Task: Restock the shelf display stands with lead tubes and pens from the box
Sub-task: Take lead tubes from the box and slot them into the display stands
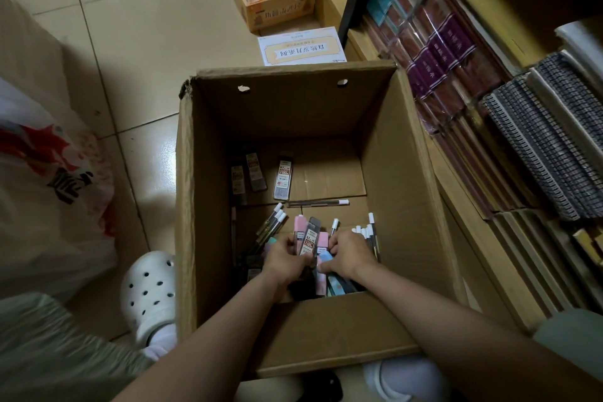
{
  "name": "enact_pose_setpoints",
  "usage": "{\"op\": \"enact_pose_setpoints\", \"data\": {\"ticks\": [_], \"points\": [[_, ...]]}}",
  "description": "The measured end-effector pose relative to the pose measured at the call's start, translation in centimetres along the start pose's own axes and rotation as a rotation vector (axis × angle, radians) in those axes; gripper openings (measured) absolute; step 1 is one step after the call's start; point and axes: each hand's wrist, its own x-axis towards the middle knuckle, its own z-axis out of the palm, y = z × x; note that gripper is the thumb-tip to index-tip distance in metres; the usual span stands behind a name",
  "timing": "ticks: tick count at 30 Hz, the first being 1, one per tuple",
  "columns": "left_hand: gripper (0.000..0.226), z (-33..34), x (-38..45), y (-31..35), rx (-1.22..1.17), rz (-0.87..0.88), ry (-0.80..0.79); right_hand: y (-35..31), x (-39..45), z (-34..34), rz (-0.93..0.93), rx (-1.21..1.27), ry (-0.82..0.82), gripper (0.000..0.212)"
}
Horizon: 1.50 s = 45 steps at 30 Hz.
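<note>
An open cardboard box [208,206] stands on the floor in front of me. Both my hands are down inside it. My left hand [283,258] grips a bunch of lead tubes [308,237], dark and pink ones, standing upright. My right hand [349,254] curls round more pastel tubes [323,274] and touches the same bunch. Three dark lead tubes [283,179] lie loose at the far part of the box floor. Several white-capped pens [275,222] lie on the left, more pens [370,232] on the right, and one single pen [318,203] lies crosswise.
A wooden shelf [463,192] with stacked notebooks [541,147] runs along the right. A smaller carton [277,10] and a white printed pack [301,47] sit beyond the box. A plastic bag [49,179] lies left, beside my white clog [148,294].
</note>
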Motion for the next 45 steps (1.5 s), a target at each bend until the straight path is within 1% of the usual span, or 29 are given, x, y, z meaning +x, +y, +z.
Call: {"op": "enact_pose_setpoints", "data": {"ticks": [3,7,10,13,16,18,21,23,26,29,32,34,36,38,40,42,45], "points": [[0.033,-0.3,-0.1,0.0,-0.071,-0.017,0.005,-0.2,0.0,-0.1,-0.015,0.005,0.009,0.034],[0.032,-0.5,0.1,0.0,-0.149,-0.008,0.093,-0.7,0.2,0.8,-0.05,-0.048,0.018,0.034],[0.034,-0.7,0.2,0.2,-0.183,0.023,0.155,-1.1,1.0,0.9,-0.044,0.021,-0.022,0.03],[0.033,-0.9,0.2,0.6,-0.218,0.061,0.181,-1.0,2.0,-0.3,-0.05,0.116,-0.019,0.021],[0.038,-1.0,0.0,1.0,-0.244,0.079,0.145,-0.7,2.8,-1.7,-0.09,0.177,0.035,0.02],[0.038,-1.0,-0.1,1.1,-0.267,0.084,0.103,-0.6,3.2,-2.5,-0.118,0.238,0.027,0.02],[0.031,-0.6,-0.5,1.6,-0.292,0.088,0.011,-1.2,3.3,-3.6,-0.137,0.325,-0.053,0.044],[0.034,-0.3,-0.9,2.0,-0.265,0.121,-0.051,-1.6,3.3,-4.0,-0.14,0.347,-0.089,0.049],[0.043,-0.2,-1.3,1.9,-0.229,0.15,-0.077,-1.9,3.1,-4.1,-0.127,0.422,-0.127,0.048],[0.041,-0.5,-1.3,1.3,-0.218,0.155,-0.046,-1.7,2.6,-4.1,-0.153,0.429,-0.131,0.037],[0.038,-0.8,-1.3,1.2,-0.234,0.163,0.085,-1.3,2.2,-4.3,-0.184,0.366,-0.068,0.025],[0.043,-1.1,-1.3,1.1,-0.241,0.157,0.164,-1.0,1.7,-4.0,-0.206,0.256,-0.095,0.032],[0.048,-1.4,-1.3,1.1,-0.243,0.134,0.208,-0.8,1.5,-3.2,-0.238,0.103,-0.123,0.042],[0.048,-1.5,-1.2,1.1,-0.244,0.12,0.227,-0.8,1.5,-2.5,-0.262,0.01,-0.119,0.047],[0.047,-1.5,-1.0,1.0,-0.238,0.116,0.225,-0.9,1.5,-2.0,-0.284,-0.039,-0.151,0.056],[0.048,-1.5,-0.9,1.0,-0.242,0.106,0.212,-0.9,1.5,-1.7,-0.319,-0.152,-0.179,0.065],[0.049,-1.4,-0.7,0.8,-0.231,0.099,0.206,-0.7,1.3,-1.3,-0.349,-0.285,-0.161,0.068]]}}
